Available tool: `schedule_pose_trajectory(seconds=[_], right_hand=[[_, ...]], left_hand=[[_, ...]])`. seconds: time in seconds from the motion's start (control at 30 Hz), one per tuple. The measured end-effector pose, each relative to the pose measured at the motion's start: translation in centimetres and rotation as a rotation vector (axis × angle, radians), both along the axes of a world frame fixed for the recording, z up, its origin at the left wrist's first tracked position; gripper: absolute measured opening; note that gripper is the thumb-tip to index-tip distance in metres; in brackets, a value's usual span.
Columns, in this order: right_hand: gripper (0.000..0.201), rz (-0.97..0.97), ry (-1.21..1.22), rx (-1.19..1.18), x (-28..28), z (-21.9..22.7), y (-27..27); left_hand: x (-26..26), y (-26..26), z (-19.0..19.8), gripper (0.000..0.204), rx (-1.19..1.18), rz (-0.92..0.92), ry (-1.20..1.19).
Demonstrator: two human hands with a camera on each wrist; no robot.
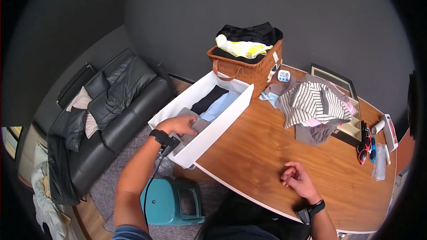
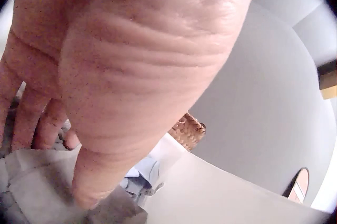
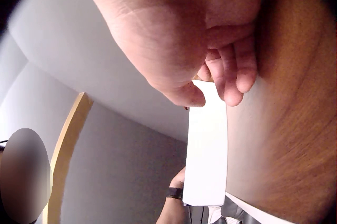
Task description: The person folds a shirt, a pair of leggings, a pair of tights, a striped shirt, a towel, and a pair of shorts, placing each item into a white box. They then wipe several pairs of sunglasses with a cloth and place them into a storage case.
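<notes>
My left hand (image 1: 180, 126) reaches into the near end of a long white box (image 1: 227, 124) and rests on a folded grey garment (image 2: 45, 179). In the left wrist view its thumb presses on the grey cloth, with the fingers stretched out apart from the thumb. Beyond it in the box lie a folded light blue garment (image 1: 221, 106) and a folded black garment (image 1: 209, 99). My right hand (image 1: 300, 181) rests at the table's near side, its fingers loosely curled and holding nothing.
A brown woven basket (image 1: 249, 74) heaped with clothes stands behind the box. A striped garment (image 1: 311, 102) tops a loose pile on the wooden table (image 1: 249, 151), near a small timer (image 1: 283, 76). Sunglasses (image 1: 364, 151) lie at right. A teal stool (image 1: 160, 200) stands below.
</notes>
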State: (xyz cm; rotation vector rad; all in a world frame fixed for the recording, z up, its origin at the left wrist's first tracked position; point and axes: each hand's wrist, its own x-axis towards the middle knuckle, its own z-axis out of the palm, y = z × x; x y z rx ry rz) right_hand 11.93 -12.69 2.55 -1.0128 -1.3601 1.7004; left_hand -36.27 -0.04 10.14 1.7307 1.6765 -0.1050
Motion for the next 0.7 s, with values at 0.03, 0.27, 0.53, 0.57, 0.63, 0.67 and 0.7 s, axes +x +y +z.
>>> schedule_pose_trajectory(seconds=[0.03, 0.27, 0.53, 0.57, 0.63, 0.67, 0.7], right_hand=[[0.041, 0.005, 0.009, -0.007, 0.0, 0.0, -0.1], [0.039, -0.001, -0.027, 0.021, 0.6, -1.2, 0.0], [0.021, 0.090, -0.040, 0.034, 0.4, -1.0, 0.0], [0.021, 0.066, -0.032, 0.036, 0.4, -0.8, 0.0], [0.019, 0.137, -0.020, -0.001, 0.6, -0.4, -0.1], [0.020, 0.147, -0.018, 0.030, 0.6, -0.8, 0.0], [0.020, 0.132, -0.012, 0.037, 0.6, -0.9, 0.1]], left_hand=[[0.1, 0.0, -0.1, 0.057, -0.005, -0.004, 0.004], [3.0, 0.2, 0.0, 0.040, 0.263, -0.273, -0.092], [2.9, 2.0, -0.7, 0.023, 0.160, -0.345, -0.123], [4.3, 1.9, 1.4, 0.023, 0.159, -0.370, -0.116], [8.1, 1.3, 6.3, 0.017, 0.443, -0.040, -0.347], [10.0, 1.6, 7.3, 0.013, 0.479, 0.001, -0.473], [12.1, 2.1, 7.6, 0.013, 0.481, -0.017, -0.470]])
